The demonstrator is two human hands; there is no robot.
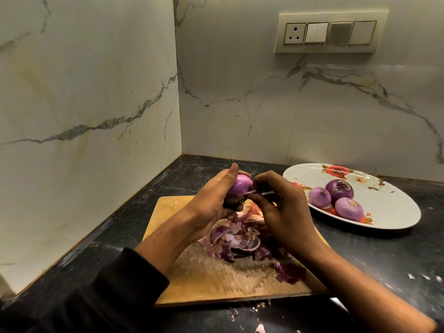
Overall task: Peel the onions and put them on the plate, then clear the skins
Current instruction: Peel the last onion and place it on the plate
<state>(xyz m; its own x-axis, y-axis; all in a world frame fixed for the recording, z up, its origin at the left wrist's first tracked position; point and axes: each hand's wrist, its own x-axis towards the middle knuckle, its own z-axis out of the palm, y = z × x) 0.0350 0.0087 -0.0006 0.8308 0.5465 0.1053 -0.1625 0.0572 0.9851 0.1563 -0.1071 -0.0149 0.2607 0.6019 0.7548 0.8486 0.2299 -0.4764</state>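
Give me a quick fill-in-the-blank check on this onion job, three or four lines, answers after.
1. The number of peeled onions lying on the flowered plate is ____.
2. The onion being peeled is gripped in the ____ hand.
3. The right hand pinches a thin strip of ____ pulled from that onion.
4. The heap of skins lies on the wooden ____.

Missing words: three; left; skin; cutting board

Purple onions [340,199], white plate [394,212] with red flowers, tan board [211,280], black counter [384,255].
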